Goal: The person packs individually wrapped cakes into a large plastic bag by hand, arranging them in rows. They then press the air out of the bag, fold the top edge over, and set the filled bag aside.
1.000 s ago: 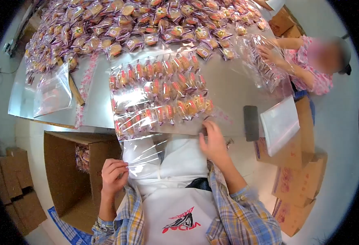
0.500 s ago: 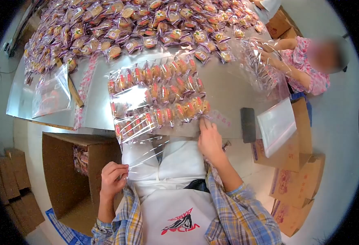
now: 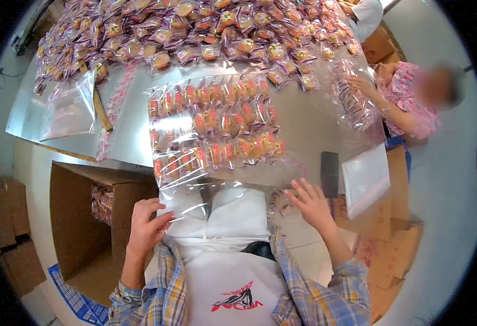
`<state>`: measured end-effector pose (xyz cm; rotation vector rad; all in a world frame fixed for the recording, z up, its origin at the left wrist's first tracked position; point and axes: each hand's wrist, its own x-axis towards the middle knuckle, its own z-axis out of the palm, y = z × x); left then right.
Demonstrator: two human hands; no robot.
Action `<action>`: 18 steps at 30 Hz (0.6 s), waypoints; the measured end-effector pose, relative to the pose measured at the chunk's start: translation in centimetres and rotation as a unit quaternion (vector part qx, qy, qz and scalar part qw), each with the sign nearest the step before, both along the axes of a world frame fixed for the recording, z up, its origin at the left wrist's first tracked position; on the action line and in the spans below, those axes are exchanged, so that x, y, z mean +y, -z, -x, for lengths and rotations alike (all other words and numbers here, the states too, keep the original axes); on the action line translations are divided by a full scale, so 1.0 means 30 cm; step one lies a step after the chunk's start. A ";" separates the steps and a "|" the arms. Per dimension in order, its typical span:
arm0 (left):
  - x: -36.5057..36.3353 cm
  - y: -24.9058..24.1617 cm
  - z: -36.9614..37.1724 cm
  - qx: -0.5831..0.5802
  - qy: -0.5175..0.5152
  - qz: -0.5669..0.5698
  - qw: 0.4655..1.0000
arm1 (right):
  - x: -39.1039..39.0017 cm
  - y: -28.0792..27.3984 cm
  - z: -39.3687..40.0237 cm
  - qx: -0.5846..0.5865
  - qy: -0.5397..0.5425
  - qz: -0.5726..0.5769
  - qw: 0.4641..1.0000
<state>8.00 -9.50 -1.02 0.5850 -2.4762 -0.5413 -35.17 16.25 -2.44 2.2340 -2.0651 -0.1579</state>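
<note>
a long metal table [image 3: 298, 122] runs across the scene, and its far half is heaped with loose wrapped cakes [image 3: 195, 32]. on the bare near part lies a big clear bag [image 3: 214, 127] packed with rows of cakes, its open mouth hanging off the near edge of the table toward the person's white apron [image 3: 233, 255]. below the table on the left stands an open cardboard box [image 3: 94, 217] with a few packets inside. more flat boxes [image 3: 390, 244] lie on the right. a stack of empty clear bags [image 3: 366, 176] rests at the right near corner of the table, with a dark phone [image 3: 329, 173] just beside it to the left. another loose clear bag [image 3: 70, 108] lies on the left of the table, beside a wooden stick [image 3: 101, 111]. at the far right a co-worker's hand [image 3: 362, 84] handles a second filled bag [image 3: 352, 95].

the left hand [image 3: 145, 225] touches the loose film at the left of the bag's mouth, fingers curled lightly on it; whether its grip is closed on the film cannot be told. the right hand [image 3: 310, 202] hovers near the right of the mouth, fingers spread, its grip open and holding nothing.
</note>
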 end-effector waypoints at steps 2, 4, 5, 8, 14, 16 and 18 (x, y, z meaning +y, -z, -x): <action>0.001 0.015 0.006 -0.010 0.017 -0.001 1.000 | -0.005 0.068 0.052 -0.016 -0.054 0.050 0.997; 0.002 0.001 -0.007 -0.032 0.035 0.019 0.999 | -0.041 0.082 0.065 -0.036 -0.098 0.120 0.987; 0.008 -0.020 -0.009 -0.031 0.008 0.019 0.999 | -0.067 0.087 0.068 -0.049 -0.120 0.153 0.980; 0.006 -0.055 -0.009 0.000 -0.023 0.022 1.000 | -0.143 0.010 0.050 -0.224 -0.097 0.173 0.954; -0.115 -0.033 0.094 0.249 -0.137 -0.183 0.941 | -0.248 -0.037 0.116 -0.575 0.094 0.198 0.788; -0.166 0.006 0.125 0.298 -0.174 -0.287 0.894 | -0.285 -0.043 0.119 -0.613 0.072 0.197 0.762; -0.228 0.020 0.146 0.297 -0.167 -0.262 0.903 | -0.315 -0.023 0.112 -0.649 0.066 0.198 0.732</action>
